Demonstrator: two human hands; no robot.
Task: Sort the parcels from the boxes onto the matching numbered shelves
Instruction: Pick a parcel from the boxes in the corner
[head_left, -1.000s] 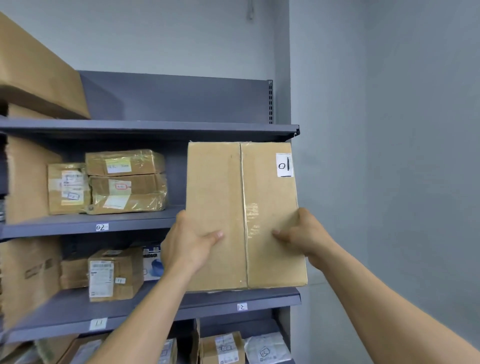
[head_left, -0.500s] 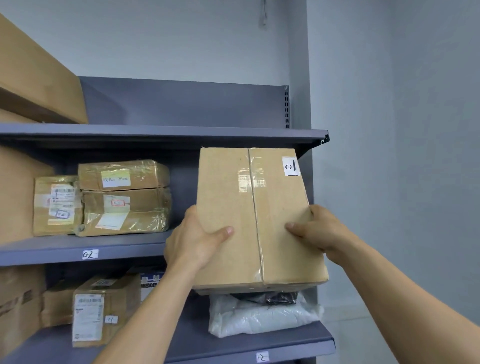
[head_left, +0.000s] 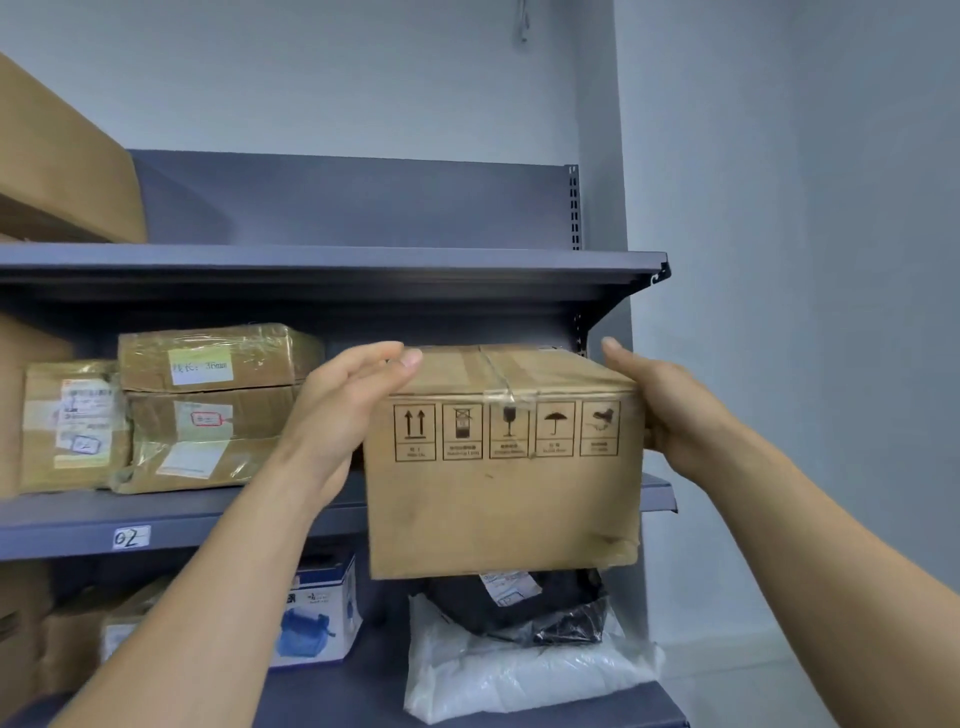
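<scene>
A person holds a cardboard box (head_left: 498, 493) up in front of a grey metal shelf unit. The left grip (head_left: 343, 405) clasps the box's upper left corner, fingers curled over the top. The right grip (head_left: 670, 405) clamps the right side, thumb up along the edge and fingers hidden behind the box. A row of printed handling symbols faces the camera. The box hangs level with the shelf (head_left: 208, 525) tagged "02" (head_left: 131, 538), and its lower part hangs below that shelf's front edge. On this shelf, to the left, sit two stacked taped parcels (head_left: 208, 410) and a smaller labelled parcel (head_left: 72, 426). Below the box, a black bag (head_left: 545, 608) lies on a white plastic bag (head_left: 519, 675).
</scene>
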